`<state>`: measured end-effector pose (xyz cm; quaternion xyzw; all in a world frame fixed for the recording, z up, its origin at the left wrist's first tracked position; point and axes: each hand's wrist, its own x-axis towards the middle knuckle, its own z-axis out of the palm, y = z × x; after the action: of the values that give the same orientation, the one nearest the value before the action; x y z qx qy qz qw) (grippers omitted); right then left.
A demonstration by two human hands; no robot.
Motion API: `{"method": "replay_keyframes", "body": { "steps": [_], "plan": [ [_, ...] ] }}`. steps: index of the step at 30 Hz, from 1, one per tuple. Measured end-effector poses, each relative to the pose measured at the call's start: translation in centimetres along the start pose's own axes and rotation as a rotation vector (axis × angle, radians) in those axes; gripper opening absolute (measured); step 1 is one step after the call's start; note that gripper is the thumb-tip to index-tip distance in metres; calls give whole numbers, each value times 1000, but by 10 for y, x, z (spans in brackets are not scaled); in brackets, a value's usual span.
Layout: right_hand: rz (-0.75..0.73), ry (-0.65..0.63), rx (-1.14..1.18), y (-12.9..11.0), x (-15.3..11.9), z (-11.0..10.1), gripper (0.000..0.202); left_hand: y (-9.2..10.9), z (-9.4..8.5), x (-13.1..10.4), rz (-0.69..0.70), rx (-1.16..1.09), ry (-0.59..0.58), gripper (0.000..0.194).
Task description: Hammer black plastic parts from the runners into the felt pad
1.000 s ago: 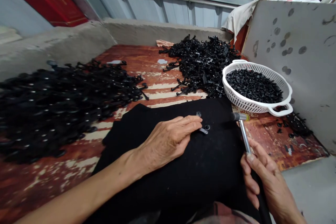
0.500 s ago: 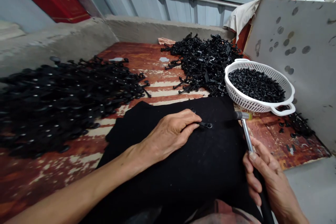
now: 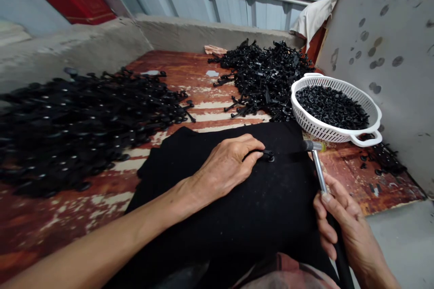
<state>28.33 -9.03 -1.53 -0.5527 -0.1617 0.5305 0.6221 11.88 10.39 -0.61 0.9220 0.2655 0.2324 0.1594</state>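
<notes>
Between the thumb and fingers of my left hand (image 3: 230, 162) is a small black plastic part (image 3: 269, 153) with a rounded end; its other end is hidden by the fingers. A small round piece shows just under that end, on the black cloth (image 3: 237, 226). My right hand (image 3: 346, 221) is wrapped around the dark grip of a mallet (image 3: 319, 171). The mallet has a metal shaft and a head with one dark face and one yellowish face. Its head is held up at the cloth's right side, apart from the black part.
Behind the cloth, a heap of black parts (image 3: 264, 76) lies on the worn red-brown table (image 3: 183, 70). Another large pile (image 3: 74, 126) spreads at left. A white basket (image 3: 366, 137) of small black pieces stands at right, before a spotted grey panel (image 3: 379, 54).
My left hand has turned and lifted the black part slightly, so its end now sits above the small round piece. The right hand and mallet have barely moved.
</notes>
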Motion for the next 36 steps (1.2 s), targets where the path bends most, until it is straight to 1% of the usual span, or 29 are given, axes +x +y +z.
{"method": "replay_keyframes", "body": {
  "steps": [7, 14, 19, 23, 26, 29, 31, 32, 36],
  "plan": [
    [-6, -3, 6, 0, 0, 1, 45, 1, 3, -1, 3, -1, 38, 19],
    [-11, -17, -8, 0, 0, -1, 46, 2, 5, -3, -18, 15, 38, 20],
    [-13, -24, -21, 0, 0, -1, 46, 2, 6, -3, -6, 20, 34, 19],
    [-19, -33, -44, 0, 0, -1, 42, 2, 9, -3, 12, 40, 57, 19],
    [-50, -16, -126, 3, -1, -1, 49, 4, 10, -4, 31, 83, 69, 19],
    [-69, -37, -333, 7, -3, -4, 54, 8, 9, -6, 39, 162, 79, 20],
    [-133, -65, -521, 8, -4, -6, 52, 11, 8, -7, 38, 205, 83, 21],
    [-206, -81, -621, 8, -5, -6, 51, 12, 8, -8, 37, 217, 84, 22],
    [-683, -128, -971, 1, -5, -3, 58, 12, 11, -8, 26, 214, 94, 20]
  ]
}}
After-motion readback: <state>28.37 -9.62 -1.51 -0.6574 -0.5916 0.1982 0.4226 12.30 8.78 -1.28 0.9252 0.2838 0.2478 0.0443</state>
